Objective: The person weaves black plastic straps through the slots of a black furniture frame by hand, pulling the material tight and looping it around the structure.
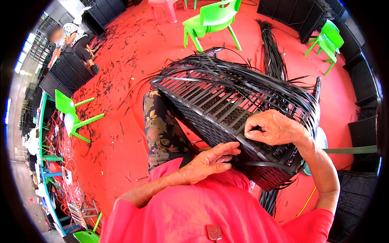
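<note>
black woven plastic basket frame (227, 117) propped on the lap, tilted, base slats facing up. right hand (275, 129) pinched shut on a flat black plastic weaving strip (265, 164) at the near rim; left hand (204, 164) open, fingers flat against the side wall just below that grip. keep strip flat and taut, feed under each slat without twist, brace wall firmly. loose strip ends fan out beyond the grip and crowd the working edge. farther off: green plastic chair (210, 20), bundle of black strips (273, 52) on the red floor (121, 133), another person (75, 40) seated by a finished basket.
</note>
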### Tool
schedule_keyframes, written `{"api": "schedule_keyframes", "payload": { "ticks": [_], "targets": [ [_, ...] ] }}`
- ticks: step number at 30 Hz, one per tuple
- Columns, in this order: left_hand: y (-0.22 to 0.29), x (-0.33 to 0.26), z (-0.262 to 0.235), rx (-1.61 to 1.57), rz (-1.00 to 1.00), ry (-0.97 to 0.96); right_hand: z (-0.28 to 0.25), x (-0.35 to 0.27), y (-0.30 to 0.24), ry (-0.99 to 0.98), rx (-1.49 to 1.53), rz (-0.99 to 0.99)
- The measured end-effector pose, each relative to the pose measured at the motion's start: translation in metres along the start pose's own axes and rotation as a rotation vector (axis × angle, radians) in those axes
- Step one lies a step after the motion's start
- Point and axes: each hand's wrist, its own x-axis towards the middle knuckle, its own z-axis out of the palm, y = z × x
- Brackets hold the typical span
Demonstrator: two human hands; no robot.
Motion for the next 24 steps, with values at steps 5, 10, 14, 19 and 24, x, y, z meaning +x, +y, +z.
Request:
{"api": "schedule_keyframes", "payload": {
  "ticks": [5, 10, 14, 19, 24],
  "targets": [
    [-0.002, 0.003, -0.001, -0.043, -0.006, 0.022, -0.001, 0.004, 0.002, -0.038, -0.061, 0.004],
    [-0.002, 0.009, -0.003, -0.05, -0.032, 0.033, 0.003, 0.001, 0.008, 0.069, -0.128, -0.008],
    [0.001, 0.01, -0.006, -0.047, -0.004, 0.046, 0.003, 0.01, 0.006, 0.107, -0.117, -0.063],
    [-0.009, 0.006, -0.005, -0.138, 0.048, 0.113, -0.004, 0.015, -0.006, 0.017, -0.136, -0.081],
    [-0.02, 0.014, -0.005, -0.114, 0.097, -0.068, 0.005, -0.005, -0.008, 0.126, -0.126, 0.087]
  ]
}}
